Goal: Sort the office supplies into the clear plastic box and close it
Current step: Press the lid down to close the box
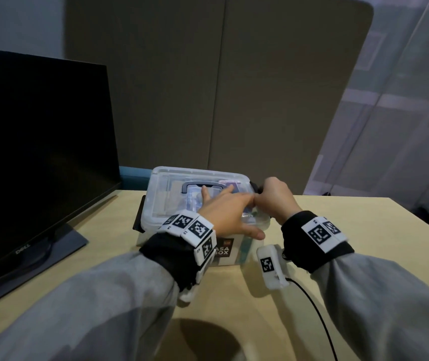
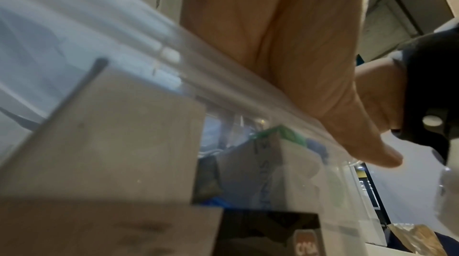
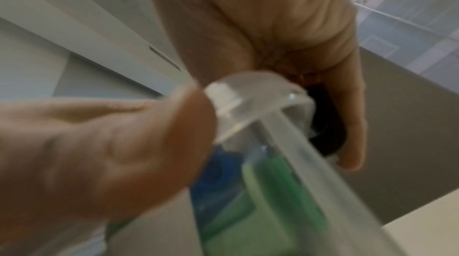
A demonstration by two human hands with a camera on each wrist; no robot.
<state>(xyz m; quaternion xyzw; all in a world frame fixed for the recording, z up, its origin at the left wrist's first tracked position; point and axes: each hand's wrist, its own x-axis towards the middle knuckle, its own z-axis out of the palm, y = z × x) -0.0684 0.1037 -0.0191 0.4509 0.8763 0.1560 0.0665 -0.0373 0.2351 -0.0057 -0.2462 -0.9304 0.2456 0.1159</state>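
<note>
Your left hand [image 1: 223, 214] lies flat, fingers straight, on the lidded clear plastic box [image 1: 156, 204] on the pale wooden desk [image 1: 338, 230]. Your right hand [image 1: 275, 199] curls round its black side latch [image 1: 256, 187]. The box is probably stiff, light and slick; hold the rim.

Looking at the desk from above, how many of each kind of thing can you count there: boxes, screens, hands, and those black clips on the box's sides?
Clear plastic box: 1
Monitor: 1
Hands: 2, left hand and right hand
Black latches: 2, left latch and right latch
Total: 6

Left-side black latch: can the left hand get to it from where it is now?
Probably yes. The left hand lies flat on the lid, holding nothing; the latch sticks out uncovered, nothing between them.
</note>
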